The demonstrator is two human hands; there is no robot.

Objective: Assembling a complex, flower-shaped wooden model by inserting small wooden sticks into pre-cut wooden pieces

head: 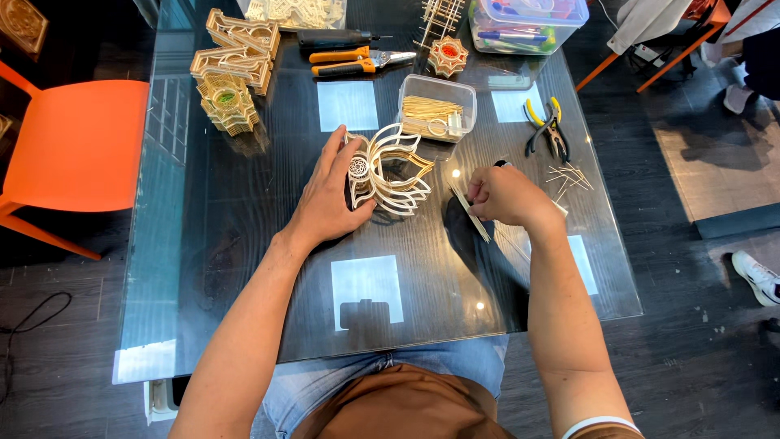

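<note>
L hand [329,199]: my fingers spread, steadying pale lotus-shaped bamboo-strip frame [388,171].
R hand [504,195]: right of frame, pinched on thin bamboo strip [471,213].
Advice: keep frame braced, feed strip slowly.

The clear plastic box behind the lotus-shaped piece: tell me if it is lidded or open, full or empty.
Open and partly filled. The clear plastic box shows no lid on top, and a bundle of thin sticks lies inside, covering only part of its floor.

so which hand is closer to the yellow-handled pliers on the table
Right. The right hand sits just below-left of the yellow-handled pliers; the left hand rests on the lotus-shaped stick model, farther away.
</note>
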